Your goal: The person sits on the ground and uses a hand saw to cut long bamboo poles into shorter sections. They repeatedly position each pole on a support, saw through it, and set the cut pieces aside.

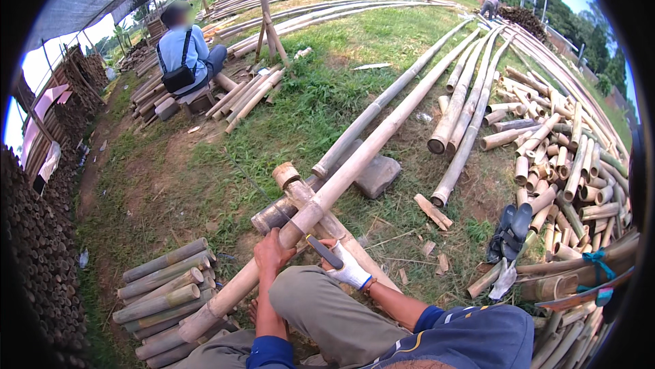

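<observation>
A long pale bamboo pole [379, 140] runs from my lap area away to the upper right. It rests over crossed thicker bamboo pieces [331, 222]. My left hand [274, 253], bare, grips the pole's left side, with its fingers partly hidden. In a white glove, my right hand [349, 268] holds the dark handle of a saw [323, 251]. The saw's thin blade lies across the pole, just beyond my left hand, and reaches toward the upper left. Whether its teeth are in the bamboo I cannot tell.
Cut bamboo lengths [164, 294] are stacked at my lower left, and a large heap [576, 157] lies right. Black sandals [510, 229] lie beside that heap. A stone block [376, 176] sits beyond the crossed pieces. Another person [184, 55] sits at the upper left.
</observation>
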### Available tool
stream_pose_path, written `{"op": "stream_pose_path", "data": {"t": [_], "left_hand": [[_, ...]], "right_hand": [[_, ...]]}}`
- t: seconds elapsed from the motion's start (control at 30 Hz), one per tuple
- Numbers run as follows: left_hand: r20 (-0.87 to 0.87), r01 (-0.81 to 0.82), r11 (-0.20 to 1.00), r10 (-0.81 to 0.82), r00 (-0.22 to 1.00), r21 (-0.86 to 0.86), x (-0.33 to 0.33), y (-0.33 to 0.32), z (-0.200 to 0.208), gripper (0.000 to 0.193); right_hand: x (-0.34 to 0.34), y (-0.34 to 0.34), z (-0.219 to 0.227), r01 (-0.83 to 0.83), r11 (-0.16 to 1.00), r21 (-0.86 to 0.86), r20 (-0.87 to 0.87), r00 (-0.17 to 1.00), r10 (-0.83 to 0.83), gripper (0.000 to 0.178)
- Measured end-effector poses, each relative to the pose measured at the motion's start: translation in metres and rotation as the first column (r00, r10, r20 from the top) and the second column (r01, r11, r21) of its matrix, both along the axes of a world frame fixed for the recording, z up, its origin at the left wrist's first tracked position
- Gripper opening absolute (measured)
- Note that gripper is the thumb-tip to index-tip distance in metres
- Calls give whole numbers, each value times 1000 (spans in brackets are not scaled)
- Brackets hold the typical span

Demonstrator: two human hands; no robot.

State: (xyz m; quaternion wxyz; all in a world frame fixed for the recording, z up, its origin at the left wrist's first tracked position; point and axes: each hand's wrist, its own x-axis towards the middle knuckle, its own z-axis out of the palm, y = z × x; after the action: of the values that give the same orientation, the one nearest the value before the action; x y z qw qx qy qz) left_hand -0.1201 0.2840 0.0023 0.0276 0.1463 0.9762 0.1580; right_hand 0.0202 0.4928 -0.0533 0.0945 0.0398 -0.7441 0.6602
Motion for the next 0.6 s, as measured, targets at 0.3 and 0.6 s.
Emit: {"op": "stream_pose_path", "data": {"t": [0.3, 0.6], "left_hand": [[12, -24, 1000, 25, 1000, -6, 2, -1, 2, 85], [-10, -24, 1000, 24, 1000, -7, 5, 0, 5, 84]], "right_hand": [[2, 0, 0, 2, 999, 54, -16, 1000, -1, 68], [4, 0, -11, 3, 1000, 18, 38, 999, -3, 63]]}}
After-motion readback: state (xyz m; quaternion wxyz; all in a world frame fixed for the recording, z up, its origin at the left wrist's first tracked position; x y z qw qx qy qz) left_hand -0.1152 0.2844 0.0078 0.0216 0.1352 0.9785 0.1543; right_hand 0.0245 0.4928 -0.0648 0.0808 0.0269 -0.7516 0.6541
